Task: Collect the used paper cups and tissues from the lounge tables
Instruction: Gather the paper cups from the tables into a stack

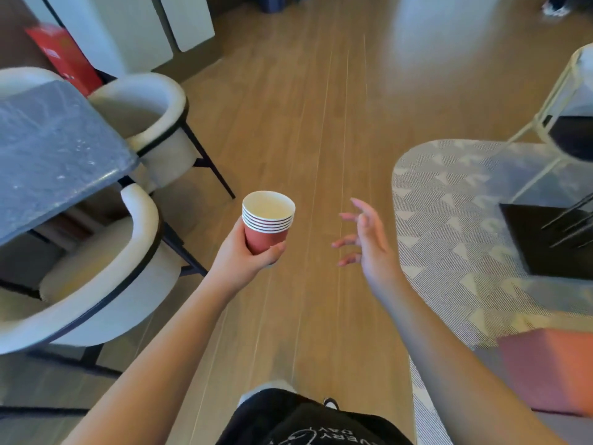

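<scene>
My left hand (245,252) grips a stack of several nested red paper cups (268,220) with white rims, held upright over the wooden floor at the centre of the view. The top cup looks empty inside. To the right of the stack, about a hand's width away, my right hand (365,236) hovers with loosely spread fingers and holds nothing. No tissues show in this view.
A grey stone-topped table (54,149) stands at the left with two white tub chairs (96,284) tucked against it. A patterned grey rug (449,252) lies at the right, under a white wire-legged stand (545,117) and a black square base (545,239). A pink seat (552,370) sits at lower right.
</scene>
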{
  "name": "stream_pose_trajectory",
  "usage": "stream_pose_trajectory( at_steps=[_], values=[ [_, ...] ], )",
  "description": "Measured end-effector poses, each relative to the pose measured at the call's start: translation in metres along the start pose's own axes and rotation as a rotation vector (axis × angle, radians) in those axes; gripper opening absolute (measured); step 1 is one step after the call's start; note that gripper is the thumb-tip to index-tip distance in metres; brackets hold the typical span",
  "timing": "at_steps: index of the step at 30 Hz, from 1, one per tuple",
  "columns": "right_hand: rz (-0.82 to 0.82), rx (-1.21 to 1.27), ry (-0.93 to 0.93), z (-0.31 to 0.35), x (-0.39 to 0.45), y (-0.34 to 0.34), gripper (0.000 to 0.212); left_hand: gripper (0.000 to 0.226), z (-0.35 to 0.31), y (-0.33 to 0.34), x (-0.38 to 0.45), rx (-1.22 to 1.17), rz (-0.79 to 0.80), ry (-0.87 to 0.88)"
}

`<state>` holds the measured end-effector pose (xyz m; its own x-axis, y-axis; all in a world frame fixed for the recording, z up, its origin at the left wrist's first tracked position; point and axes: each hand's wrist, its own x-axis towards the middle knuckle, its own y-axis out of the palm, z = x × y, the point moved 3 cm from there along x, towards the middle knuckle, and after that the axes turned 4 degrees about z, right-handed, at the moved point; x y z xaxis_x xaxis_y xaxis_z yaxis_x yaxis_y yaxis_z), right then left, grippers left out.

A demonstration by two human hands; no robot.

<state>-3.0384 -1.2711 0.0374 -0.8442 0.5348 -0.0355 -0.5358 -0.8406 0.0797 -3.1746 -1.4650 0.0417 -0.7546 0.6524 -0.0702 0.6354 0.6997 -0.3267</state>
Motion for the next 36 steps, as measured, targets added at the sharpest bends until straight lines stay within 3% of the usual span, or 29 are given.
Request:
stream_pose_trajectory(
  at_steps=[11,18,36],
  values=[
    [0.0,-0.043,0.063,-0.026,0.227,0.01,0.043,0.058,0.038,-0.031,0.228,0.019,0.005,-0.051],
    [-0.054,-0.062,0.058,-0.002,0.37,0.008,0.046,0.055,0.017,-0.052,0.384,0.005,0.076,-0.039],
    [0.014,-0.026,0.034,0.016,0.726,-0.094,0.036,0.056,-0.036,-0.017,0.729,-0.022,-0.036,-0.04]
  ],
)
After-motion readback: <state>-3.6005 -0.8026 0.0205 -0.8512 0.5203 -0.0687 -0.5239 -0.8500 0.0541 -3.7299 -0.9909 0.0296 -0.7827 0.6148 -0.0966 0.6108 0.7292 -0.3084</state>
